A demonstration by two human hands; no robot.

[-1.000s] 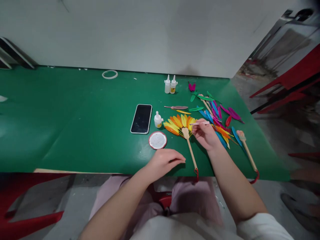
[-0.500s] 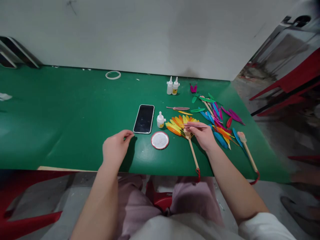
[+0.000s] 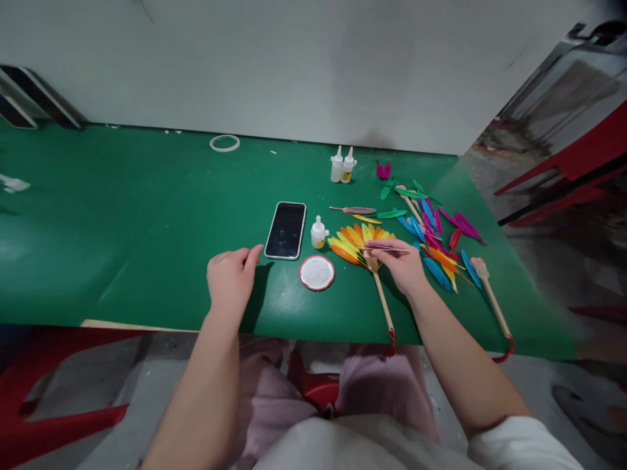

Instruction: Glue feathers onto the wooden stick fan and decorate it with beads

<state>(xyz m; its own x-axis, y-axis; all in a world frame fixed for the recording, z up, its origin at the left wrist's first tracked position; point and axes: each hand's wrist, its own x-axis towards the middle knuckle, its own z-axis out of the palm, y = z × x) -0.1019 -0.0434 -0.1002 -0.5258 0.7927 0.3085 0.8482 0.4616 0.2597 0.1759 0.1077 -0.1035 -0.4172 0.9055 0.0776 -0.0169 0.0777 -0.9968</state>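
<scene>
My right hand (image 3: 401, 264) is closed on a pair of thin metal tweezers (image 3: 394, 249), held across the head of a feather fan. The fan's yellow and orange feathers (image 3: 344, 245) spread out from a pale wooden handle (image 3: 383, 301) with a red cord (image 3: 391, 341) at its end. Part of the fan's head is hidden behind my fingers. Left of the phone's near corner, my left hand (image 3: 230, 277) is curled with the thumb sticking out, and nothing shows in it. A black-screened phone (image 3: 286, 230), a small glue bottle (image 3: 319, 233) and a round red-rimmed lid (image 3: 317, 273) lie between my hands.
Loose coloured feathers (image 3: 435, 264) are heaped on the right of the green table (image 3: 147, 248), with another wooden handle (image 3: 494, 300) beside them. Two glue bottles (image 3: 341, 165) stand near the white wall (image 3: 274, 65). A white ring (image 3: 225, 143) lies farther left.
My left hand's fingers have gone from a pinch to a curl with the thumb lifted. The right hand stays at the fan with the tweezers. The whole view has shifted slightly.
</scene>
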